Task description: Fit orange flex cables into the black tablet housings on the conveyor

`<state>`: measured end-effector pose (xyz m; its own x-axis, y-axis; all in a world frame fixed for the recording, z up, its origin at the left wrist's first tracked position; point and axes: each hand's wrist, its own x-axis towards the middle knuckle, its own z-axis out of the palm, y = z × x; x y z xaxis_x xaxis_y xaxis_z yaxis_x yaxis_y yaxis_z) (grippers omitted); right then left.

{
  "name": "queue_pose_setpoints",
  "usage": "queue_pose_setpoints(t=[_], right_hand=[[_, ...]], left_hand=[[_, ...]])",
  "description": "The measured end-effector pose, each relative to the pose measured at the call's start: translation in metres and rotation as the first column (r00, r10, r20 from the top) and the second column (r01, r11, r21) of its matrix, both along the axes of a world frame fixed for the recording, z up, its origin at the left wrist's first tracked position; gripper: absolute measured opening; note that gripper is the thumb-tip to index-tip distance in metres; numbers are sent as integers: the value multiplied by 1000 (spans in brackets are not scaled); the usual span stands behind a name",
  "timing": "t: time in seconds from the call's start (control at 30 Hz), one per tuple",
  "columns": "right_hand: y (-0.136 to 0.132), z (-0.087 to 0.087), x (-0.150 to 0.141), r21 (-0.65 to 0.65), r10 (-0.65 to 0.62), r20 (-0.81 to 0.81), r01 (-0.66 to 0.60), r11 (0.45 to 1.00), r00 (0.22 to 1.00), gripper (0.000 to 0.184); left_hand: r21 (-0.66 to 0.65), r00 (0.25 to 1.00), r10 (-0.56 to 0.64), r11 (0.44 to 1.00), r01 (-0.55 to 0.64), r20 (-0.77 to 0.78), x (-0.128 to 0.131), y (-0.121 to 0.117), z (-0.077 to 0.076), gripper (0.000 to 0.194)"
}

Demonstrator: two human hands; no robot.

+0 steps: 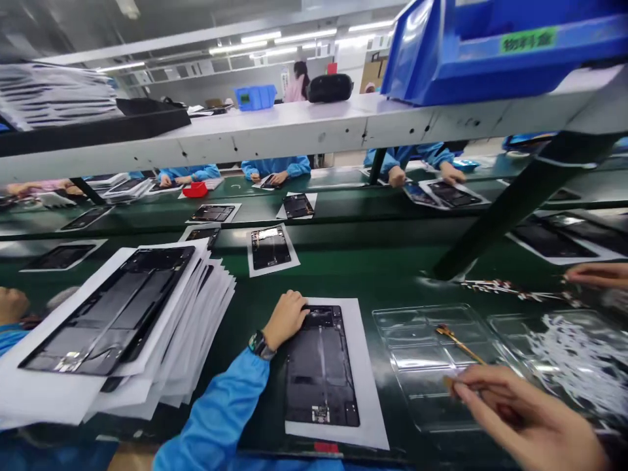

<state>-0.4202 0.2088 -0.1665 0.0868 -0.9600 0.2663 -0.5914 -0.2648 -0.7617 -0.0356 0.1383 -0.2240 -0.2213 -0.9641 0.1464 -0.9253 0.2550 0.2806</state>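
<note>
Far left: one co-worker's hand, at the edge of view. Next, one stack of panels and paper sheets, leaning, a panel face up on top. Centre: left hand, apart from the right, fingers over the upper left edge of the work panel; whether they grip it or merely rest cannot be told. The work panel lies on a white sheet on the green bench, its inner side exposed, no cover on it. Right of it: one clear tray; above this, one orange strip, off the panel. Right hand: thumb and forefinger pinched on a yellowish piece; whether piece and strip are joined cannot be told. Condition: work on this panel appears unfinished, the pinched piece being clear of it; whether other parts are already in place is too small to judge. Far right: one second tray of white strips, with another co-worker's hand behind.
</note>
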Motion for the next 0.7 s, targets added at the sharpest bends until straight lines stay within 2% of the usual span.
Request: queue_pose_setpoints(t=[0.07,0.17,0.23,0.33,0.43,0.5,0.63,0.7], right_hand=[[13,5,4,36,39,-27,-38,999,999,26],[28,14,15,149,71,-42,-64,987,997,23],[33,19,25,210,51,-24,-45,977,998,24],[35,24,34,200,58,0,-57,978,998,28],[36,27,40,175,135,34,-138,975,990,28],[35,29,45,206,202,45,-206,957,978,25],[19,33,67,332,307,44,-304,893,951,23],[-1,34,86,375,337,84,-343,861,938,26]], left_hand=[[27,999,-48,999,47,10,5,-30,-8,11],[42,994,-110,993,111,-27,10,-45,-18,14],[54,988,-140,988,143,-64,14,-45,-22,15],[54,979,-165,984,172,-119,14,-46,-20,18],[13,969,-201,979,205,-145,0,-49,-12,20],[8,966,-213,976,216,-149,-12,-53,-8,19],[52,978,-145,987,155,-152,-27,-49,-8,15],[39,944,-113,991,132,-310,-31,-35,-4,20]])
